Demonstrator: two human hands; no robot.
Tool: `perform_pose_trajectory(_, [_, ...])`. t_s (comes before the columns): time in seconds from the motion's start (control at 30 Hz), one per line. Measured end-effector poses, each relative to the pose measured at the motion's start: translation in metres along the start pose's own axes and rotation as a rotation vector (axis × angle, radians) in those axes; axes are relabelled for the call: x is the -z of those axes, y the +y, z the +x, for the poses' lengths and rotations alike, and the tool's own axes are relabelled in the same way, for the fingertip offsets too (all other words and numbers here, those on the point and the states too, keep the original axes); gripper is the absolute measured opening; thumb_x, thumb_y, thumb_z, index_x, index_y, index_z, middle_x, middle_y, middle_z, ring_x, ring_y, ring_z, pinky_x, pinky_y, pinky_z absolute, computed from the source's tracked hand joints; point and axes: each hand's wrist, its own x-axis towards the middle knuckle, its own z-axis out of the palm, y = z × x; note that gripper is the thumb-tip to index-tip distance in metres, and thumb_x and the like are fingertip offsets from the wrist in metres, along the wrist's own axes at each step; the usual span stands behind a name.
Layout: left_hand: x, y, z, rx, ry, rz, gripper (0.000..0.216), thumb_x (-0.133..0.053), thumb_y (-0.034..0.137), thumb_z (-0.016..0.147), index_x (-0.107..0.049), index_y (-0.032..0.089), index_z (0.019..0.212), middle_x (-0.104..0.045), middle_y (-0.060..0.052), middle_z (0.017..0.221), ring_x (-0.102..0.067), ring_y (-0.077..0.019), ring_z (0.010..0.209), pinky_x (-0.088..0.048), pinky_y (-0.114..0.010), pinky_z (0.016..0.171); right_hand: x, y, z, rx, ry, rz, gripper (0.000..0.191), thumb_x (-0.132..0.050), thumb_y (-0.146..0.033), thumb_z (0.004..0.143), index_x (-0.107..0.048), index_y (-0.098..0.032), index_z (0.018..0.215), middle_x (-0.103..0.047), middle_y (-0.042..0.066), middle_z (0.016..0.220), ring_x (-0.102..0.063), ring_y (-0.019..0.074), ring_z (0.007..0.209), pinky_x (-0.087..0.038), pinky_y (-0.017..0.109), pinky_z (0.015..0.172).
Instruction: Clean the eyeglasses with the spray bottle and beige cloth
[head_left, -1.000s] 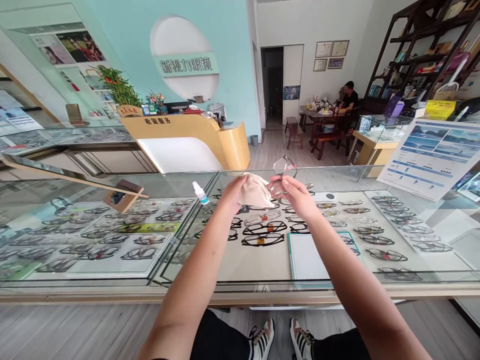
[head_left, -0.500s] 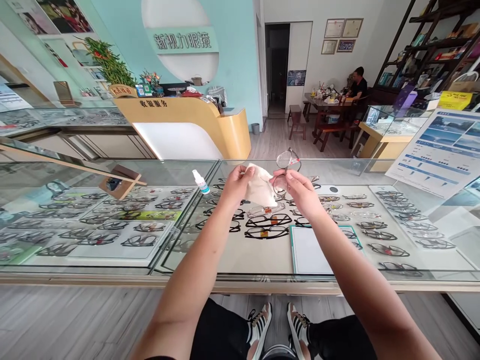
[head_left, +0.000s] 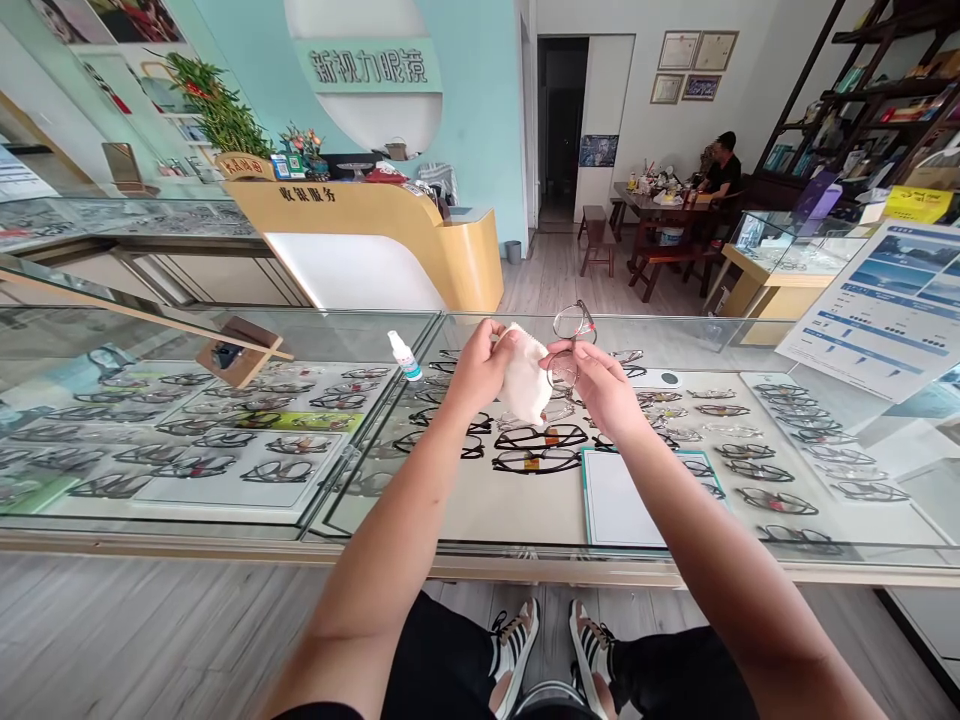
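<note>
Above the glass display counter, my left hand [head_left: 481, 368] is closed on a white cleaning cloth [head_left: 525, 378], which hangs down from the fingers. My right hand [head_left: 600, 388] pinches a pair of eyeglasses [head_left: 571, 322] by the frame, one lens above the fingers and the other beside the cloth. The cloth's right edge comes close to the lower lens; whether they touch I cannot tell. To the left of my hands, a small white spray bottle [head_left: 405, 357] with a blue-banded label stands on the glass top.
Under the counter glass [head_left: 457, 510] lie rows of eyeglasses [head_left: 536, 460] and a white panel with a green edge [head_left: 626, 500]. A wooden stand [head_left: 244, 352] is at left, a printed sign [head_left: 874, 305] at right. Another person [head_left: 722, 172] sits at a far table.
The cloth has gone from spread out to more gathered and hanging in my left hand. My right hand still holds the eyeglasses in nearly the same place. The view has shifted slightly.
</note>
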Motion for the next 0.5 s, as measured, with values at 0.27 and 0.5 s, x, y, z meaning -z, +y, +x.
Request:
perform_pose_trajectory(0.27, [0.004, 0.004, 0.001, -0.011, 0.142, 0.064, 0.032, -0.072, 0.050, 0.107, -0.054, 0.027, 0.094, -0.059, 0.003, 0.069, -0.051, -0.0195, 0.064, -0.036, -0.033, 0.064, -0.004, -0.002, -0.002, -0.051, -0.039, 0.019, 0.046, -0.087, -0.072, 0.092, -0.088, -0.029, 0.105, -0.086, 0.007, 0.108, -0.081, 0.0314, 0.113, -0.062, 0.048, 0.112])
perform_pose_trajectory(0.5, [0.005, 0.001, 0.004, 0.024, 0.190, 0.015, 0.033, -0.075, 0.050, 0.105, -0.058, 0.026, 0.089, -0.059, 0.002, 0.072, -0.053, -0.0195, 0.070, -0.038, -0.033, 0.068, -0.012, -0.002, -0.008, -0.092, -0.155, -0.008, 0.048, -0.085, -0.074, 0.093, -0.085, -0.027, 0.098, -0.086, 0.007, 0.106, -0.080, 0.0324, 0.117, -0.059, 0.050, 0.117])
